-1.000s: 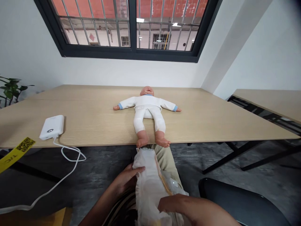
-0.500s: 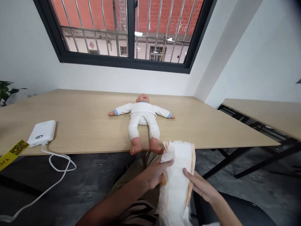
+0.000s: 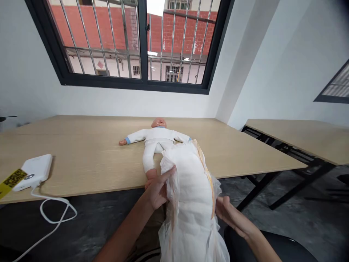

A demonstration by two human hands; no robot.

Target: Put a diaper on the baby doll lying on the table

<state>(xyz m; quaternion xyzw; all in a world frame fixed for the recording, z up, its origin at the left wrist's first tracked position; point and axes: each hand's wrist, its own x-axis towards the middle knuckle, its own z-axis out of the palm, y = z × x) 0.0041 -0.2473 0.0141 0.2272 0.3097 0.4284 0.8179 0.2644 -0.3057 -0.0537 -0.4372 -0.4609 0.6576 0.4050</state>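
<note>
A white disposable diaper [image 3: 192, 193] with orange-yellow trim is held up lengthwise before me, its inner padding facing me. My left hand [image 3: 160, 185] pinches its left edge, thumb on the front. At the right edge is my right hand [image 3: 227, 211], its thumb visible and its fingers partly hidden behind the diaper. Beyond lies a baby doll [image 3: 159, 135] on its back on the table, arms spread, in a white suit with blue cuffs. The diaper covers one of its legs and part of an arm.
A white power bank [image 3: 38, 167] with a white cable [image 3: 51, 222] lies on the wooden table [image 3: 89, 160] at the left, beside a yellow tag [image 3: 12, 182]. Another table [image 3: 300, 138] stands to the right. A dark chair [image 3: 269, 247] is near my right arm.
The diaper has been raised and opened out wider, now overlapping the doll. My left hand has moved left, and the right thumb has left the diaper's front. My view has tilted up.
</note>
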